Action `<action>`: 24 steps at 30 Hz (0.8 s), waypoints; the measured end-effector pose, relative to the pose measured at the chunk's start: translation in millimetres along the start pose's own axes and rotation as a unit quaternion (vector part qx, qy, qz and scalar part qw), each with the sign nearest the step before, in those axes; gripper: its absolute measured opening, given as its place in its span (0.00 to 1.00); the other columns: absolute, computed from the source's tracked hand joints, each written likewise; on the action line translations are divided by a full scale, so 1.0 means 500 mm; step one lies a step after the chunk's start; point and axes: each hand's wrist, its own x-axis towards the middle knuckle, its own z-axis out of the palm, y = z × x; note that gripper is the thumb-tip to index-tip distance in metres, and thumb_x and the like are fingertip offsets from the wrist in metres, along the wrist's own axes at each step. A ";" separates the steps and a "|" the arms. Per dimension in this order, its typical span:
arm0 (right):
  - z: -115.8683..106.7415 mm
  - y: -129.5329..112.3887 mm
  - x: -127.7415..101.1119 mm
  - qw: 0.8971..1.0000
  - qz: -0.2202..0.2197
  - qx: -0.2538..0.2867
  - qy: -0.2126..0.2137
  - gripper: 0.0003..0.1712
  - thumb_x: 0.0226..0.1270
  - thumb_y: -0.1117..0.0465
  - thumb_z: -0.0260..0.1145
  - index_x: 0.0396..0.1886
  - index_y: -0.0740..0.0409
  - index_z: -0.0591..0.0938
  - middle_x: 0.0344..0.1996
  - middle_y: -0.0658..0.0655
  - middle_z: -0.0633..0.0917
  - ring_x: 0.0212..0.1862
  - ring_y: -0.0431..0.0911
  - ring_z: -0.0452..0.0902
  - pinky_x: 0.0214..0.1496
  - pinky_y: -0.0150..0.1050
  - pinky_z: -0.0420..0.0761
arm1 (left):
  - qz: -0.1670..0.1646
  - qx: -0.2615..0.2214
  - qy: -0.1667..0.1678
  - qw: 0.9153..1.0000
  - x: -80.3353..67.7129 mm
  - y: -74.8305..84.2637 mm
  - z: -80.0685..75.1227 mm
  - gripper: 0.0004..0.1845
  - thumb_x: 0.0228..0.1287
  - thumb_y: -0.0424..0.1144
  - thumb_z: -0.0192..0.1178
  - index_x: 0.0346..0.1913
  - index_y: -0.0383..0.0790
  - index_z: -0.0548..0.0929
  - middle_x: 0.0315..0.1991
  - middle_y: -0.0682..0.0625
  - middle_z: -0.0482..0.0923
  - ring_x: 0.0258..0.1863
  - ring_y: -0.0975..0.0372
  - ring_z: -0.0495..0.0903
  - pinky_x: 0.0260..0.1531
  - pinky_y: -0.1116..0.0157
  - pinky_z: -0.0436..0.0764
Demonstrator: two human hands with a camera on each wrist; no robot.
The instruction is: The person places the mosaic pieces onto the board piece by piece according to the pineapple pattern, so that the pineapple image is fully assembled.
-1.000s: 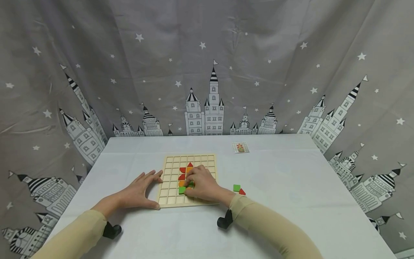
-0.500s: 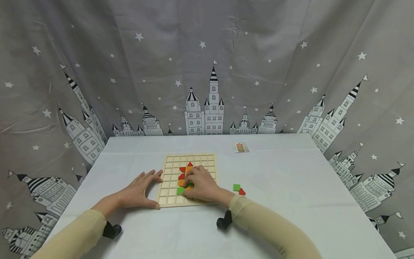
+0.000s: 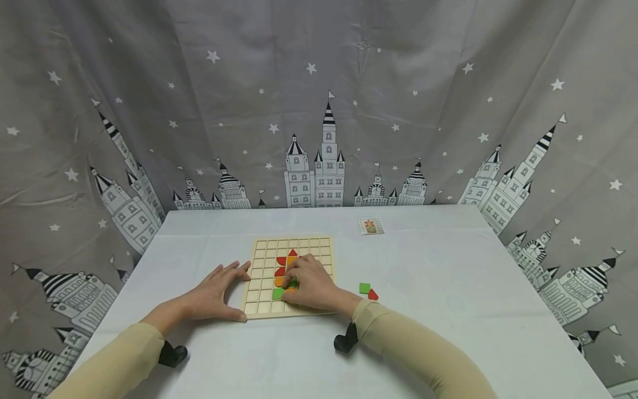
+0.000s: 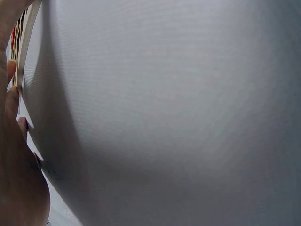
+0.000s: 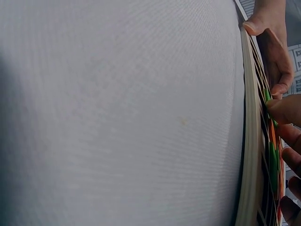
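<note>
A light wooden grid board (image 3: 259, 277) lies on the white table with red, orange and green pieces set in its middle cells. My left hand (image 3: 214, 293) is spread at the board's left side, thumb at the near left corner and fingertips along the left edge. My right hand (image 3: 311, 285) is bent over the pieces and covers part of them. Its thumb and index finger pinch the right side of a green square tile (image 3: 277, 294) low in the pattern. In the right wrist view the thumb (image 5: 282, 110) rests right at a green tile.
Right of the board, a loose green square (image 3: 365, 288) and a red triangle (image 3: 373, 295) lie on the tablecloth (image 3: 448, 288). A small pattern card (image 3: 371, 226) sits near the far edge. Behind the table hangs a grey curtain (image 3: 399, 83) printed with castles.
Under my right thumb and finger the green square has shifted slightly left and now sits squarer in its cell. My left hand has stayed in place.
</note>
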 end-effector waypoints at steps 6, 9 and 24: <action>0.003 0.001 0.001 1.000 0.006 0.002 -0.001 0.09 0.60 0.44 0.75 0.37 0.38 0.89 0.52 0.43 0.81 0.56 0.43 0.67 0.57 0.37 0.71 | 0.001 -0.004 -0.003 1.000 0.000 0.000 -0.001 0.47 0.39 0.74 0.75 0.59 0.52 0.72 0.81 0.46 0.55 0.80 0.43 0.47 0.77 0.39 0.40; 0.003 0.003 0.001 1.000 0.005 0.001 -0.002 0.09 0.60 0.44 0.75 0.37 0.38 0.88 0.52 0.43 0.81 0.56 0.43 0.66 0.57 0.37 0.71 | 0.003 -0.003 -0.003 1.000 0.001 0.001 -0.001 0.47 0.39 0.74 0.75 0.59 0.52 0.72 0.81 0.46 0.55 0.80 0.43 0.47 0.77 0.39 0.40; -0.084 0.079 -0.046 0.998 0.055 0.035 0.019 0.10 0.60 0.47 0.76 0.38 0.43 0.89 0.53 0.45 0.81 0.61 0.47 0.67 0.64 0.47 0.70 | 0.012 0.002 0.011 1.000 -0.005 0.011 -0.004 0.47 0.40 0.72 0.76 0.59 0.49 0.72 0.80 0.42 0.56 0.78 0.39 0.49 0.76 0.37 0.41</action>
